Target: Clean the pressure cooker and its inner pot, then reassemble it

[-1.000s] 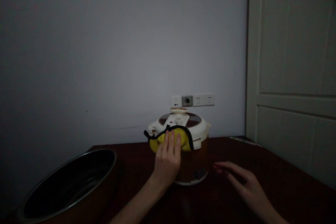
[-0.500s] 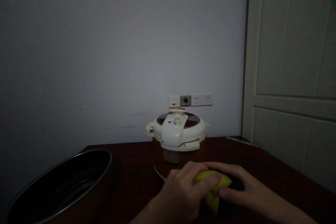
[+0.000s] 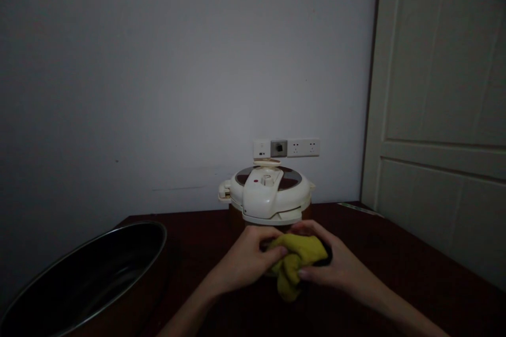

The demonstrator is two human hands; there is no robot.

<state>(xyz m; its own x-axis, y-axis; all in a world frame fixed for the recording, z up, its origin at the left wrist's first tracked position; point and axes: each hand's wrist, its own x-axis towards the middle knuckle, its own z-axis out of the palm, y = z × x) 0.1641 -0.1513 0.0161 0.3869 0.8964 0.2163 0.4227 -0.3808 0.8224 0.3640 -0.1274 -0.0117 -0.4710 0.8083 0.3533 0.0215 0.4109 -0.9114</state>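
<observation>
A crumpled yellow cloth (image 3: 302, 253) is bunched between my two hands, in front of the electric pressure cooker (image 3: 261, 197). My left hand (image 3: 253, 255) grips the cloth from the left, thumb pressed on top. On the other side my right hand (image 3: 330, 253) curls around a dark object (image 3: 327, 257) with a rounded edge, its thumb near the cloth's lower folds. The cloth covers most of that dark object, so its kind cannot be made out. One end of the cloth hangs below my fingers.
A large dark pan (image 3: 114, 268) with a shiny rim stands at the left on the dark red table (image 3: 190, 242). Wall sockets (image 3: 294, 148) sit behind the cooker, and a pale panelled door (image 3: 438, 116) is at the right.
Both hands have shifted left and slightly up with the cloth and dark object. My left hand has opened away from its top, so more of the cloth shows, its lower end hanging down.
</observation>
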